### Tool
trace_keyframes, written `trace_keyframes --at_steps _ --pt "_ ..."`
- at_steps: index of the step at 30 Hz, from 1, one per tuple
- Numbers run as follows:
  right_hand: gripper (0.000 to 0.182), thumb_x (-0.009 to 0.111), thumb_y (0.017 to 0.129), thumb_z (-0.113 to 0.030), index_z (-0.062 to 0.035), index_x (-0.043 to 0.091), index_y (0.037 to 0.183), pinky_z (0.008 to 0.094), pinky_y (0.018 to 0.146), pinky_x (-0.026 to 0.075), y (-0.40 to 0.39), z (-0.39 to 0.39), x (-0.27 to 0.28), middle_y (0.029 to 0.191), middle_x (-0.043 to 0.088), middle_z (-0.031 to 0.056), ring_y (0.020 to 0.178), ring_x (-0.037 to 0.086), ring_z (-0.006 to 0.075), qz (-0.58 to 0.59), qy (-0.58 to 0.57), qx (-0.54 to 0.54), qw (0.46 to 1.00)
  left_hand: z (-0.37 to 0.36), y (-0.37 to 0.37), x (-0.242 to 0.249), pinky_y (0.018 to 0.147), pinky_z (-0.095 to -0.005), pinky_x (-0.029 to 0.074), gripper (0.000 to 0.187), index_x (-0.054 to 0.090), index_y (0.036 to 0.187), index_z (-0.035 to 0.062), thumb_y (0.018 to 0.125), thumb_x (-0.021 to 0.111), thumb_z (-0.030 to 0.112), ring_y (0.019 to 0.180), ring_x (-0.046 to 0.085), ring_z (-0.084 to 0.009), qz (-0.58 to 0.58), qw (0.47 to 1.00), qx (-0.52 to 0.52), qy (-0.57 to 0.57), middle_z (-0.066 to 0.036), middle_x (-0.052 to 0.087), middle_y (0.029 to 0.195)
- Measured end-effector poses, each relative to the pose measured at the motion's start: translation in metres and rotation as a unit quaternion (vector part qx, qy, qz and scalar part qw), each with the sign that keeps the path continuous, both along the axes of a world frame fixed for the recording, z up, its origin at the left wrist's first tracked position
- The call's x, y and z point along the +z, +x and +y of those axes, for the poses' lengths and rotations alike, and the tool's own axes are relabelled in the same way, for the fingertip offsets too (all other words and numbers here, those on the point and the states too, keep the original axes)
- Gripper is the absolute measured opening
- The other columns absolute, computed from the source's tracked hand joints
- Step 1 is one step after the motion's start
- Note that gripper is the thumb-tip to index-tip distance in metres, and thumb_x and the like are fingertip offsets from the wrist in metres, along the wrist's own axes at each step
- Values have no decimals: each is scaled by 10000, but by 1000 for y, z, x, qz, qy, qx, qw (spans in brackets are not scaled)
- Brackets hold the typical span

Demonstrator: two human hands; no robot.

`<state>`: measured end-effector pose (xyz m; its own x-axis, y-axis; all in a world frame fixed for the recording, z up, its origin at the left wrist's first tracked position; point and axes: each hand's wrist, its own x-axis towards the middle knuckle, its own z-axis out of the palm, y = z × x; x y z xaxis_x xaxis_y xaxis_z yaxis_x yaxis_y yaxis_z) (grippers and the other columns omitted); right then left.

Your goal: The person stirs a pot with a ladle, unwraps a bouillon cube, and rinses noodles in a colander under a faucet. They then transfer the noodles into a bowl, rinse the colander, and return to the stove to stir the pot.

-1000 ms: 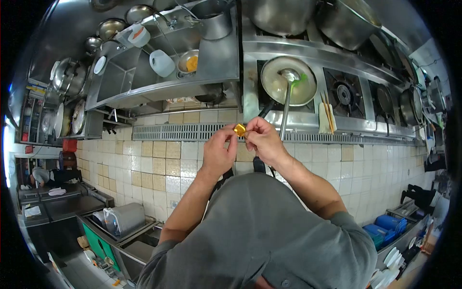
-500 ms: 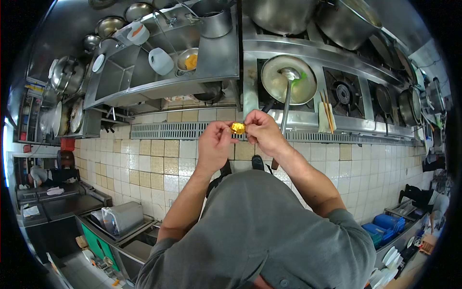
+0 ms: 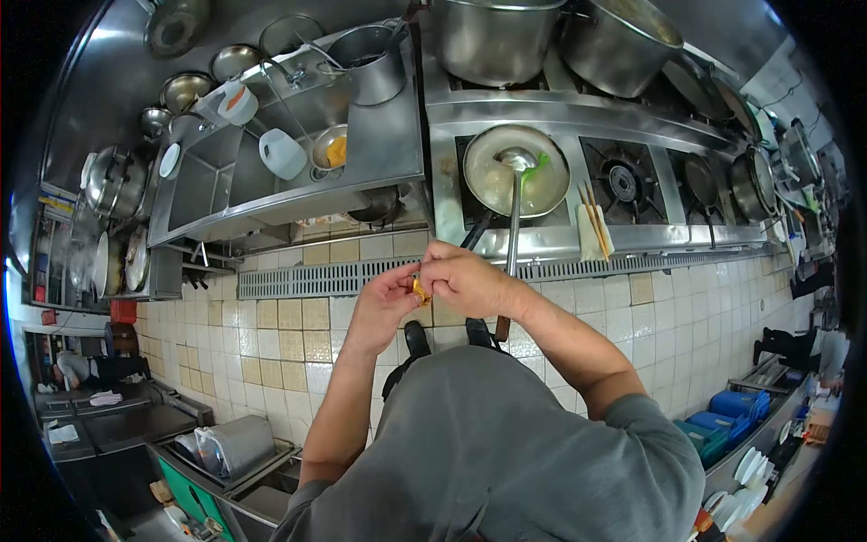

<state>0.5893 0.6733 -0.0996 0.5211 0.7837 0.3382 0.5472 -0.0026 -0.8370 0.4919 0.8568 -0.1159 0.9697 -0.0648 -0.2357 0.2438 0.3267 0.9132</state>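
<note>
A small gold foil packet (image 3: 420, 290) sits between my hands, above the floor in front of the stove; its contents are hidden. My left hand (image 3: 379, 307) pinches the packet from the left with thumb and fingers. From the other side, my right hand (image 3: 462, 278) has its fingertips closed on its upper edge. Beyond the hands, a frying pan (image 3: 519, 135) on the stove holds pale liquid and something green. A ladle (image 3: 516, 203) rests in it, its long handle hanging over the stove's front edge, beside my right hand.
Wooden chopsticks (image 3: 592, 221) lie on a folded cloth (image 3: 588, 239) right of the pan. Large pots (image 3: 499, 50) stand behind. At left, the sink (image 3: 226, 203) holds a plastic jug (image 3: 283, 154) and a bowl (image 3: 322, 149) with orange food. A floor drain grate (image 3: 316, 278) runs below.
My hands have come closer together, and the right one has turned over the foil packet. Less of the shiny foil shows now. The view has shifted slightly.
</note>
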Motion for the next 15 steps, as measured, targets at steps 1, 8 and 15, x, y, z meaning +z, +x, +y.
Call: trace_keyframes --at_steps 1,8,15 --pt "36 590 795 -16 -31 607 823 417 764 482 1 0 0 824 545 139 834 579 332 3 7 -13 1000 -1 0 -6 862 -284 535 432 554 1296 -41 871 632 -54 976 643 -159 7 1000 22 -18 -95 660 1070" --pt "186 705 817 -18 -21 571 946 279 628 526 -4 7 -5 783 626 61 678 640 144 131 -10 -131 983 -10 8 -5 849 -333 552 208 587 1142 -16 938 615 16 952 635 -161 9 985 146 -97 -85 637 1056" --pt "244 632 812 26 -8 532 1032 300 644 513 -8 10 -12 753 628 70 688 634 163 153 4 -157 976 -13 11 -14 767 -356 584 69 602 1030 44 979 592 90 873 669 -177 6 974 186 -126 -76 674 957"
